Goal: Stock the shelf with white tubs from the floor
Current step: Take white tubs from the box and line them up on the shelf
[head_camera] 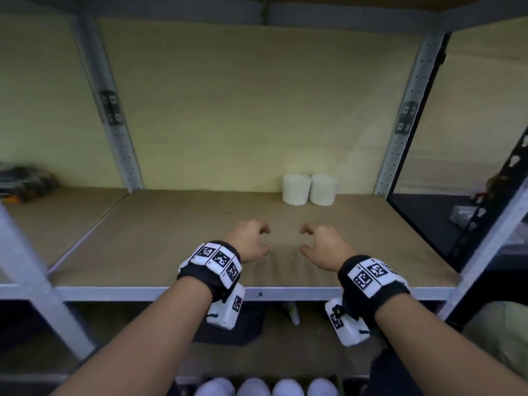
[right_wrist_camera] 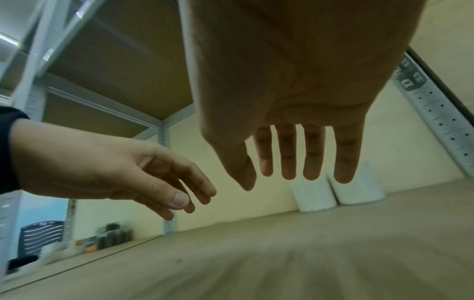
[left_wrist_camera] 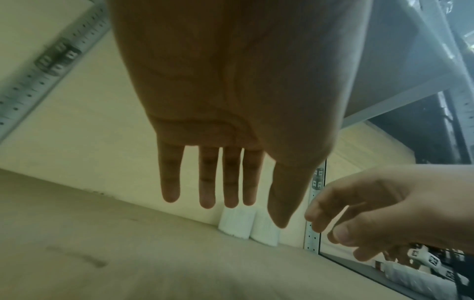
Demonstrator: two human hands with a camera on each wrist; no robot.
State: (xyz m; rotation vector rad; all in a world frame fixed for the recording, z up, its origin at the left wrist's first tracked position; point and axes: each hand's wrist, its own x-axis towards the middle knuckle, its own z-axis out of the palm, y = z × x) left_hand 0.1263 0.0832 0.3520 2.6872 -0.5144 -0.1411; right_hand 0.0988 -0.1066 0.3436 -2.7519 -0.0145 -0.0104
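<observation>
Metal racking fills the view, with a tan fibreboard shelf (head_camera: 177, 252) at about waist height carried on pale grey perforated uprights. Nearest of all, at the bottom edge of the head view, the rounded tops of four white tubs (head_camera: 265, 387) show in a row below the shelf, presumably the floor stock waiting to go up.

Above the front half of the board, the left hand (head_camera: 248, 240) and the right hand (head_camera: 323, 243) hang side by side, apart, palms down. Both hold nothing: the fingers are loose, only lightly curled in the head view and hanging almost straight in the wrist views. Neither hand touches the board as far as can be told.

Farther back, two white ribbed plastic tubs (head_camera: 309, 190) stand upright against the cream back wall, right of centre, touching or nearly touching each other. That tight pairing at the back suggests a row is being built from the rear, leaving the front free for more. They sit well beyond the fingertips, out of reach.

On the neighbouring bay to the left lies a blurred dark bundle (head_camera: 27, 182) I cannot identify.

My reading is that the hands are between trips, and the next tubs must come from below.
</observation>
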